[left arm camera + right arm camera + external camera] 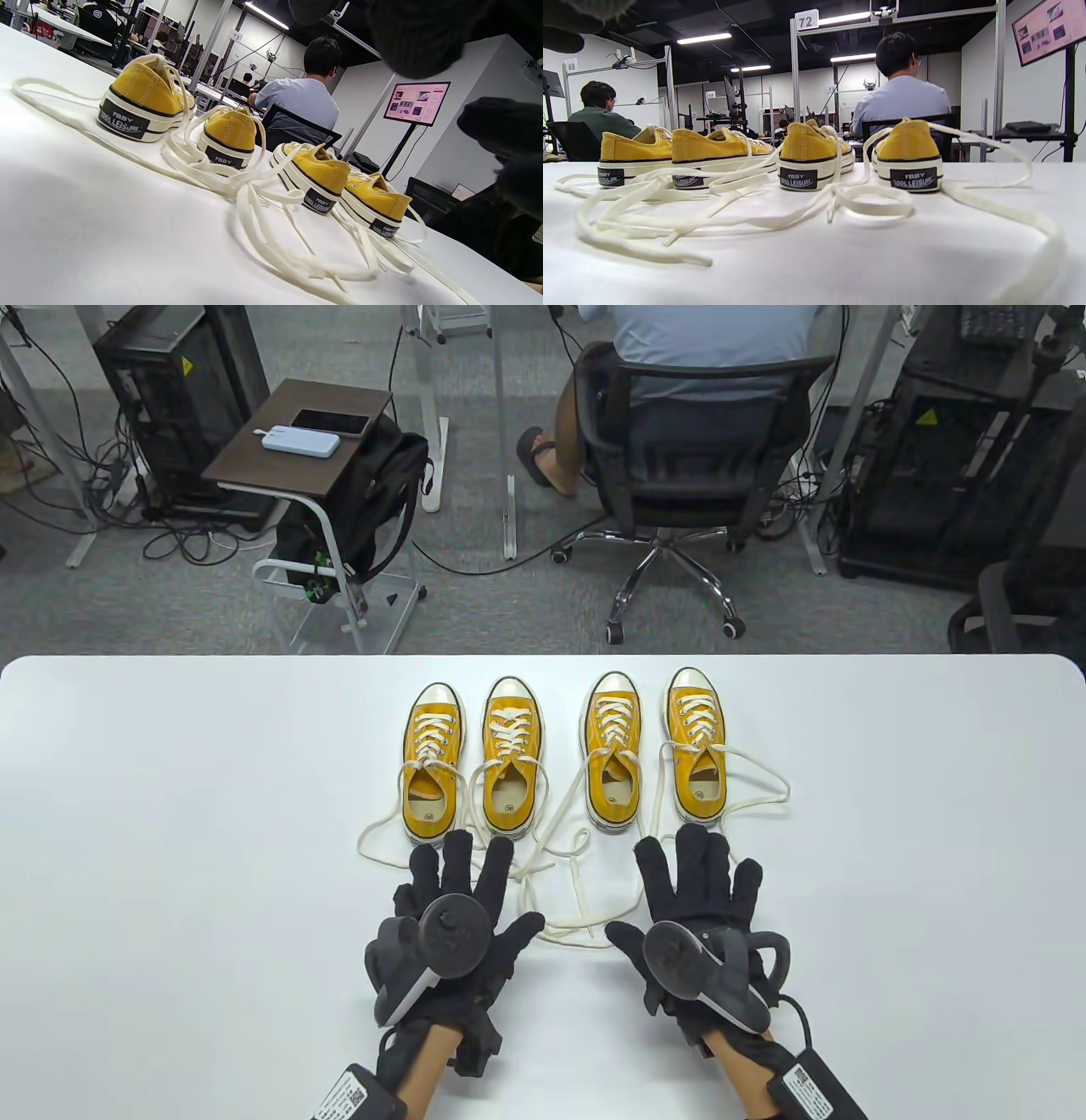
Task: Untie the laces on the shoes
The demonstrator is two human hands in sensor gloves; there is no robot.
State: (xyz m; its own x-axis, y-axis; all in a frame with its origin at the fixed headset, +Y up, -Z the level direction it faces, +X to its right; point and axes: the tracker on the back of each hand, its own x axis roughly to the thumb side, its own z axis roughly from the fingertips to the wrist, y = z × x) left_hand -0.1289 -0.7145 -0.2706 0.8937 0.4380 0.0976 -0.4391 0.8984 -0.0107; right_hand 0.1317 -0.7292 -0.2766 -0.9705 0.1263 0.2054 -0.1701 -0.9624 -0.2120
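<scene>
Several yellow low-top sneakers stand in a row on the white table (170, 814), heels toward me: the far-left shoe (433, 763), the second shoe (510, 755), the third shoe (612, 751) and the far-right shoe (699, 742). Their cream laces (577, 891) lie loose and untied across the table in front of the heels. My left hand (462, 899) lies flat with fingers spread just before the two left shoes. In front of the right pair my right hand (696, 891) lies flat, fingers spread. Neither holds anything. The wrist views show the heels (797, 169) and slack laces (263, 220).
Beyond the table's far edge a person sits in an office chair (687, 475), back to me. A small side table (297, 441) with a phone and power bank stands at the back left, with computer towers and cables on the floor. A monitor (418, 101) stands to the right.
</scene>
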